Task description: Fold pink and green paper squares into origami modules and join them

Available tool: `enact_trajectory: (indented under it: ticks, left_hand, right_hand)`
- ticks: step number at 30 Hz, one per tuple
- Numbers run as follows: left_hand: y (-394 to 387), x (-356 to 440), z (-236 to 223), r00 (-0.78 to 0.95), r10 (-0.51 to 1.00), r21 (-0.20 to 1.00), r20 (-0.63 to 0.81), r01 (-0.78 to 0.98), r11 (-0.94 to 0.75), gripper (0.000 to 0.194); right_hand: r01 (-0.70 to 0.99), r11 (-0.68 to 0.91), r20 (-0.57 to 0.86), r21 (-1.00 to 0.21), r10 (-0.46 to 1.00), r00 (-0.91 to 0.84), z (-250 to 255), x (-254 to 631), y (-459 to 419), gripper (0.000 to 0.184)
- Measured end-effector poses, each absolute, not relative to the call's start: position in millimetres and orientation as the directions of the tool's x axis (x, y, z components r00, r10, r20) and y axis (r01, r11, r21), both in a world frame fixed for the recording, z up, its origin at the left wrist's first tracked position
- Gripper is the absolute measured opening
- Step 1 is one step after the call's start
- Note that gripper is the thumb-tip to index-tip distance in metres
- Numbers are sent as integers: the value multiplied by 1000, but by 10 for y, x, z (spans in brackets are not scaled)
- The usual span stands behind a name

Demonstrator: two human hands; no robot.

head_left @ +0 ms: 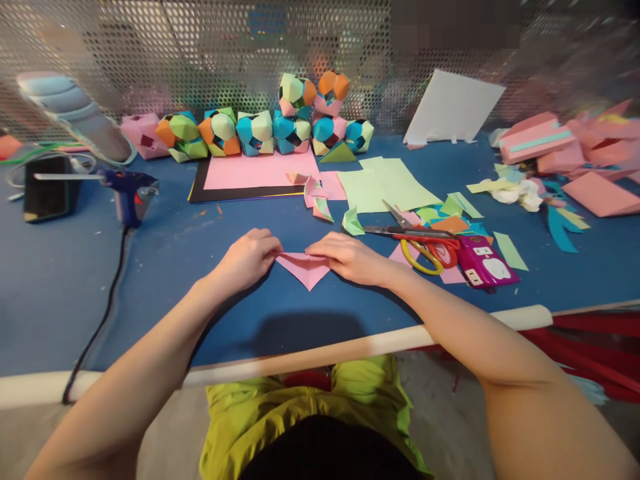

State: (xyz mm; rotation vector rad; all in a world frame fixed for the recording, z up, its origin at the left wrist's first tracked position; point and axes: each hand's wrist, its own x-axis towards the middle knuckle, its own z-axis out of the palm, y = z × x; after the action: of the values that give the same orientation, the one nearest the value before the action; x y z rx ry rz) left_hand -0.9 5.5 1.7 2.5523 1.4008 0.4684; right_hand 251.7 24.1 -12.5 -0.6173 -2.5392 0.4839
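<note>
A pink folded paper (306,272) lies in front of me on the blue table, its point turned toward me. My left hand (253,257) pinches its left corner with curled fingers. On the opposite corner, my right hand (347,257) grips the paper with its fingers held together. Just beyond the right hand sit a small folded green paper piece (353,221) and several pink folded pieces (315,195). Two pairs of scissors, one with yellow handles (423,259) and one with red handles (443,243), lie to the right.
Several multicoloured paper balls (255,132) line the perforated metal back panel (200,60). At left are a blue glue gun (129,193) with its cord, and a phone (50,190). Right of the scissors lie a purple power adapter (486,263), paper scraps and a pink paper pile (560,143).
</note>
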Motion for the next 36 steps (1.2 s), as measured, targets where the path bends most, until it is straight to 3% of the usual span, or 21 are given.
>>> enact_trajectory:
  ticks: [9,16,21,28,36]
  left_hand:
    - [27,-37,77,530,840,175,116,822,-542,25]
    - [-121,153,134,545,769,394,333,661,-639,25]
    - [-137,214,9,642,664,342,384,569,-748,23]
    - [-152,232,-88,706,627,288,329,558,-779,27]
    - [-191,194,19,700,694,207,170,663,-719,27]
  right_hand:
    - [293,898,359,-328,406,-840,-102,2525,233,34]
    - [315,907,330,-281,399,-856,-110,2530,232,31]
    - [323,910,319,-258,396,-861,-99,2526,221,30]
    - [362,905,294,-222,417,-860,-62,2496,167,32]
    - [453,883,228,-121,469,-853,-13,2539,136,29]
